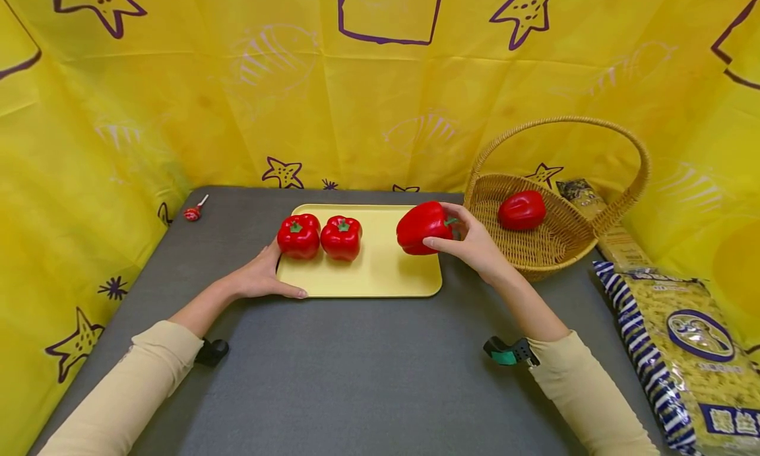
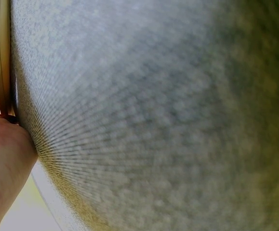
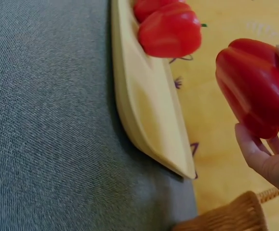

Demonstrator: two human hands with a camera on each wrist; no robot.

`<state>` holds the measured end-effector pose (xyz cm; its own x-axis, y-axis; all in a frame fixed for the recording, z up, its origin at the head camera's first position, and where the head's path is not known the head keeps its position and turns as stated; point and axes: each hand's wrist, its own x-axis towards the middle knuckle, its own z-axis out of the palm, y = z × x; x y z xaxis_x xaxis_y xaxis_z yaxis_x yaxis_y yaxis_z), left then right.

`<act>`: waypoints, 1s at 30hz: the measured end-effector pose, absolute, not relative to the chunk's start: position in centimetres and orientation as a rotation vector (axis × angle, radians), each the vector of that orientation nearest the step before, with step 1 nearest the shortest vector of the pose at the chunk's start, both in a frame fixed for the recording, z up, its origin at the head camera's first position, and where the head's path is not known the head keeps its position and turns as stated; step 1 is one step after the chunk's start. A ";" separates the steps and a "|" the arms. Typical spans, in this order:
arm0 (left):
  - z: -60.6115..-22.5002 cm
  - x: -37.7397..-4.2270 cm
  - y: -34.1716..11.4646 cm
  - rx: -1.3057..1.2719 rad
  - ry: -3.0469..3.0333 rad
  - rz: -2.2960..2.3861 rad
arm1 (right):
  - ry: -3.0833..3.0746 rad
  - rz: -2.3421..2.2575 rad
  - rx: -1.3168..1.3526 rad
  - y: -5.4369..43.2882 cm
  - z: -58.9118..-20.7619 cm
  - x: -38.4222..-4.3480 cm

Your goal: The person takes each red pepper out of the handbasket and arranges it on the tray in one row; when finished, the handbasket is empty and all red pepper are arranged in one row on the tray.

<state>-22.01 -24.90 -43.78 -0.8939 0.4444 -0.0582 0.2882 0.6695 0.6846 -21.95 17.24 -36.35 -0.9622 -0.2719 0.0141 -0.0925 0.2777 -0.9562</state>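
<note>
My right hand (image 1: 475,245) grips a red bell pepper (image 1: 423,228) by its stem end, thumb on the near side. In the right wrist view this pepper (image 3: 255,86) hangs above the tray's level, its stem mostly hidden by the fingers. A pale yellow tray (image 1: 386,278) lies on the table below, and its right end is under the held pepper. Two more red bell peppers, one at the left end (image 1: 299,237) and another beside it (image 1: 341,238), stand stem up on the tray. My left hand (image 1: 261,274) holds the tray's front left corner, thumb along the front edge.
At the right stands a wicker basket (image 1: 537,255) with a tall handle and one red bell pepper (image 1: 522,210) inside. Beside it lie a pasta bag (image 1: 683,350) and another package (image 1: 620,245). A red lollipop (image 1: 192,213) lies far left. Yellow cloth (image 1: 368,126) surrounds the grey table (image 1: 356,377).
</note>
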 end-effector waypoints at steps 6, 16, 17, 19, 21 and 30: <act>-43.8 -21.9 -24.9 0.589 2.674 1.039 | 2.510 -1.656 -0.390 15.8 -37.2 -22.4; -43.7 -22.0 -24.8 0.611 2.663 1.051 | 2.677 -1.519 -0.472 13.4 -38.3 -23.2; -43.7 -22.0 -24.8 0.607 2.662 1.047 | 2.689 -1.506 -0.487 13.1 -38.3 -23.3; -43.7 -22.0 -24.8 0.604 2.658 1.049 | 2.721 -1.481 -0.511 12.7 -38.5 -23.4; -43.6 -22.0 -24.8 0.601 2.656 1.048 | 2.749 -1.461 -0.544 12.3 -38.6 -23.5; -43.7 -21.9 -24.8 0.605 2.666 1.050 | 2.873 -1.315 -0.630 10.9 -39.2 -23.9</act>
<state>-21.94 -24.78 -43.71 -0.8930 0.4477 -0.0460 0.2960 0.6614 0.6891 -23.86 10.91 -39.17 -0.9203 -0.3159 0.2306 -0.3810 0.5909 -0.7111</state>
